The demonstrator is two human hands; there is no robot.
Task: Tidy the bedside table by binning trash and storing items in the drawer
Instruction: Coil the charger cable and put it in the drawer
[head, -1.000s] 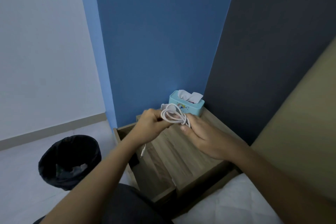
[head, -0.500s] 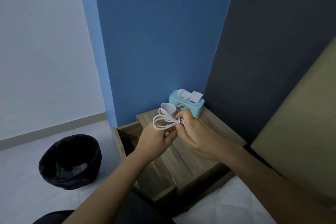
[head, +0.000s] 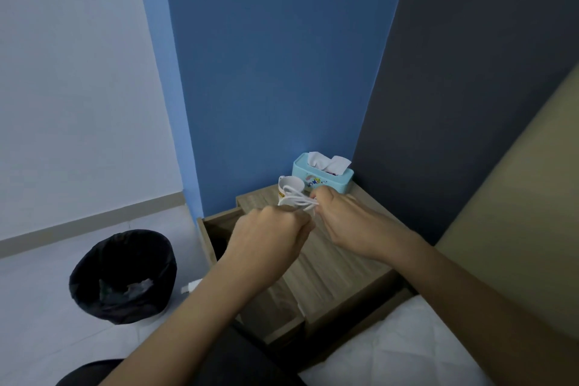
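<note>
Both hands hold a coiled white cable (head: 297, 198) above the wooden bedside table (head: 341, 263). My left hand (head: 269, 240) is a closed fist around one side of the coil. My right hand (head: 347, 222) pinches the other side with its fingertips. The table's drawer (head: 219, 222) stands pulled out to the left, its inside mostly hidden by my left arm. A white plug end (head: 189, 287) of the cable hangs below my left forearm, beside the drawer.
A white paper cup (head: 289, 186) and a light blue tissue box (head: 322, 172) stand at the back of the table. A black lined bin (head: 123, 276) with some trash sits on the floor to the left. The white mattress (head: 398, 351) lies at lower right.
My left hand has shifted left and closed into a fist on the cable, and the loops have been drawn tighter between the two hands. The plug end now dangles lower left.
</note>
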